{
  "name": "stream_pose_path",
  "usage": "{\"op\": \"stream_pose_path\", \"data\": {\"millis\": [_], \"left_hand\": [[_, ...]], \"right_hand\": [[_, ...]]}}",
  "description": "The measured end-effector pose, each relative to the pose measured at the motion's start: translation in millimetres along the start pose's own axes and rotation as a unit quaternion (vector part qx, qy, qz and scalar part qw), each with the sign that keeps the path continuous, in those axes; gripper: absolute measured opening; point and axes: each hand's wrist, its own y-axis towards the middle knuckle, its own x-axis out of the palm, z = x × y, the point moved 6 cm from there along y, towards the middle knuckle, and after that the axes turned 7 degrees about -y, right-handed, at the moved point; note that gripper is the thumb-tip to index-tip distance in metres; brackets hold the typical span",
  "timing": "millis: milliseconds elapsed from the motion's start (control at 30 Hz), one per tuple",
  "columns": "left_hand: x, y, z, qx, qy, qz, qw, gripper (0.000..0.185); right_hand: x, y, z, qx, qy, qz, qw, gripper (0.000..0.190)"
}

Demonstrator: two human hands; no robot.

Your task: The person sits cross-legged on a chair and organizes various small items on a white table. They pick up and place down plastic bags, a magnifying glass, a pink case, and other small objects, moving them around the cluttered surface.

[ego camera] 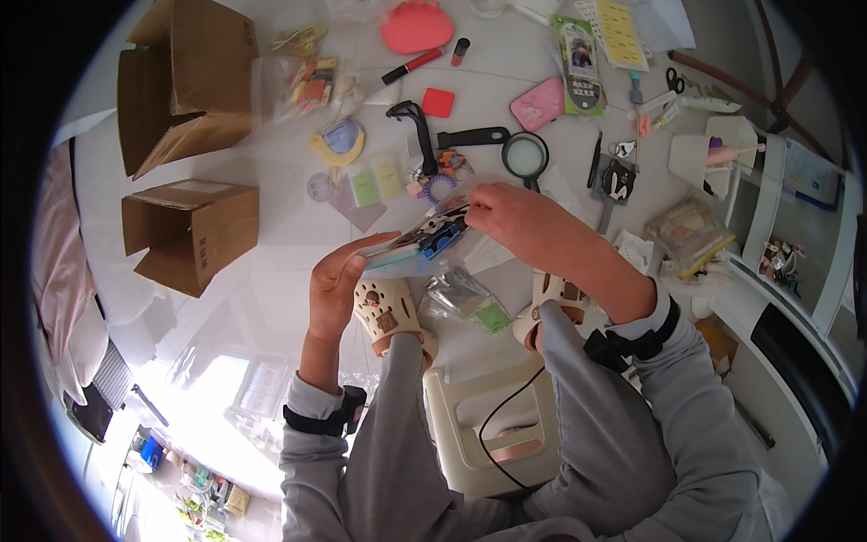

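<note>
A clear plastic bag [413, 251] hangs between my two hands above the white floor, with flat items inside: a black-and-white printed piece, something bright blue and a pale blue edge. My left hand [339, 284] supports the bag's left end, thumb on the near side and fingers behind. At its upper right, the fingertips of my right hand [508, 213] pinch the bag's edge. Below the bag, a crumpled clear wrapper [457, 295] with a green card [492, 316] lies between my cream clogs [389, 308]. Just beyond my right hand is a round hand mirror or magnifier [525, 160].
Two open cardboard boxes [223, 227] stand at left. Spread ahead are a coral pouch [416, 28], a red square case [439, 102], a pink case [538, 103], a purple coil hair tie [439, 188] and scissors [674, 80]. A white shelf cart [823, 264] stands right.
</note>
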Motion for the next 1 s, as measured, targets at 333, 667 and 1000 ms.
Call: {"op": "stream_pose_path", "data": {"millis": [333,667,1000], "left_hand": [[-7.8,-0.9,-4.7,-0.002,0.012,0.042,0.999,0.040],[-12.3,14.5,-13.0,-0.017,-0.031,0.050,0.998,0.045],[-11.1,20.3,-10.0,0.010,-0.045,0.041,0.998,0.039]], "right_hand": [[-0.5,3.8,3.1,0.011,0.006,-0.004,1.000,0.021],[-1.9,5.4,31.5,0.198,0.354,0.086,0.910,0.021],[5.6,-4.9,42.6,0.264,0.494,0.077,0.825,0.020]]}}
